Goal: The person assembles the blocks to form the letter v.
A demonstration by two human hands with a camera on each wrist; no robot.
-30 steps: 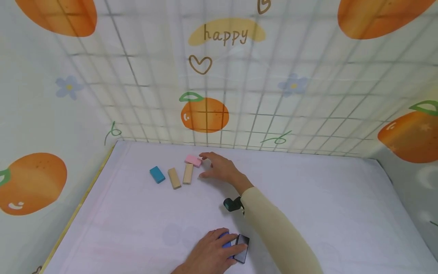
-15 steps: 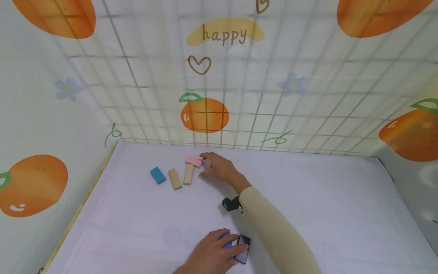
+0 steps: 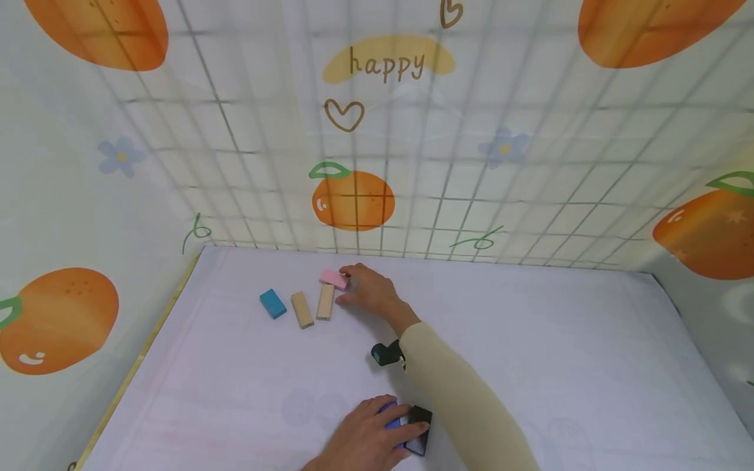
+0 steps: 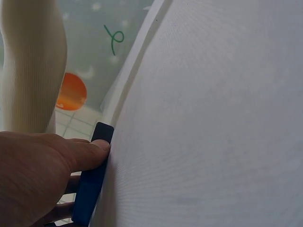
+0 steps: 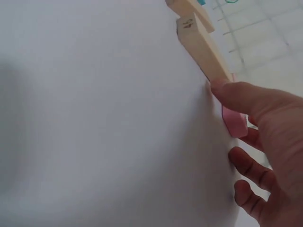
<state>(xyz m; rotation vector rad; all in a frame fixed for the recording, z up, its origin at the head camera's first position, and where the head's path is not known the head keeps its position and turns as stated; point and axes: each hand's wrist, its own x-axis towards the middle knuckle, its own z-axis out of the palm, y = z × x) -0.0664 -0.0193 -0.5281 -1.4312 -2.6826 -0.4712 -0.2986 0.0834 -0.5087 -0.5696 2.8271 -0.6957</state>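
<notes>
Left hand [image 3: 366, 433] is resting, spread, across blue block [image 4: 89, 196] and black block [image 3: 419, 415] | right hand [image 3: 375, 291], loosely spread, is touching pink block [image 3: 333, 279]

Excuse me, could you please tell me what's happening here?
A person is handling small blocks on a white surface. The left hand rests over a blue block, its fingers also across a dark piece beside it. The right hand is at the end of a pink block; whether it grips is unclear. Two wooden blocks and a teal block lie nearby.
</notes>
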